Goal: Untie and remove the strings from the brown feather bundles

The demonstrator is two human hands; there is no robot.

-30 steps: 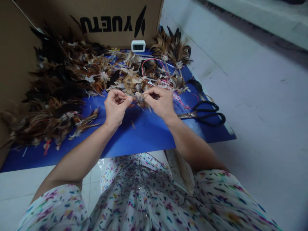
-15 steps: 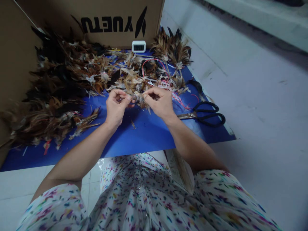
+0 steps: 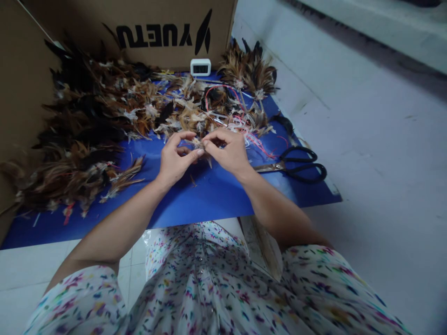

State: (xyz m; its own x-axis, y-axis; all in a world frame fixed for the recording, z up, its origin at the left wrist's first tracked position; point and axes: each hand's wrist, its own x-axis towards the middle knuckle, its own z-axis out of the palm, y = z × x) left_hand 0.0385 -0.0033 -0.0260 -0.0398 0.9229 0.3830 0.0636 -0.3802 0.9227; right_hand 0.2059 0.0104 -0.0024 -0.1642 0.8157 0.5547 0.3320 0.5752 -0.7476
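Note:
Between my two hands, over the blue sheet point(image 3: 174, 204), is a small bunch of brown feathers point(image 3: 199, 143) with a pale fluffy base. My left hand point(image 3: 177, 160) pinches its near left side between thumb and fingers. From the right, my right hand point(image 3: 228, 151) grips the same bunch with thumb and forefinger. My fingers cover much of it. Just beyond them lies a heap of loose brown and cream feathers point(image 3: 190, 118). White and pink ties point(image 3: 244, 130) lie past my right hand. Scissors with black handles point(image 3: 300, 165) rest by my right wrist.
A large pile of brown and black feathers point(image 3: 80, 125) spreads along the left. A white digital clock point(image 3: 200, 68) stands before a cardboard box point(image 3: 167, 11) at the back. Tied feather bunches point(image 3: 249, 70) lie at the back right, near the sheet's edge.
My left hand has moved right, nearer to my right hand, and its thumb now reaches across the feather bunch. My right hand has shifted slightly left.

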